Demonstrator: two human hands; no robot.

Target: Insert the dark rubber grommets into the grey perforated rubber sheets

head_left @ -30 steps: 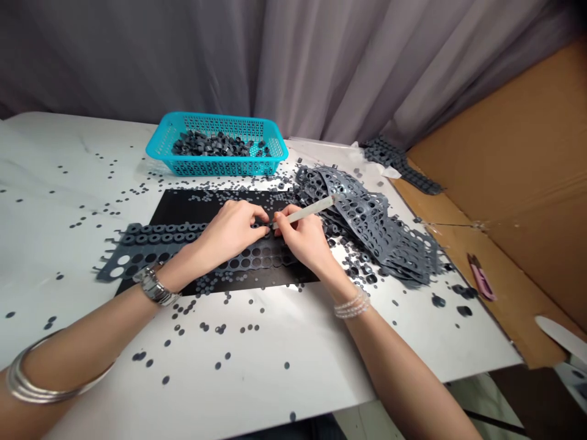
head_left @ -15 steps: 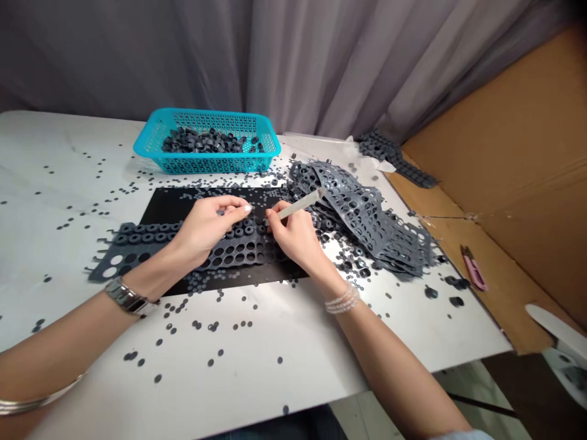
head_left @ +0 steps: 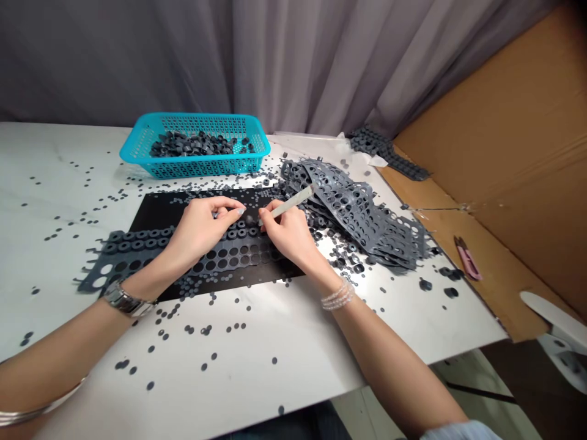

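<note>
My left hand point(head_left: 199, 226) is closed in a pinch above the dark perforated rubber sheet point(head_left: 233, 260); anything between thumb and fingertips is too small to make out. Facing it, my right hand point(head_left: 288, 229) grips a flat pale stick-like tool point(head_left: 296, 200), whose back end points up and right. The tool's working tip is mostly hidden by my fingers. Rows of ring-shaped rubber pieces point(head_left: 137, 244) run along the sheet's far side, with open round holes nearer me. Under the sheet lies a black mat point(head_left: 153, 211). A small dark blur shows between my two hands.
A turquoise basket point(head_left: 202, 160) of small dark rubber pieces stands behind the mat. To the right lies a heap of punched sheets point(head_left: 343, 205). Small black discs point(head_left: 214, 356) are scattered over the white table point(head_left: 247, 391). Pink-handled snips point(head_left: 468, 260) rest on cardboard point(head_left: 498, 302).
The camera view has shifted slightly, so most things appear a little further left. Both hands keep nearly the same pose over the sheet, and the tool stays in my right hand.
</note>
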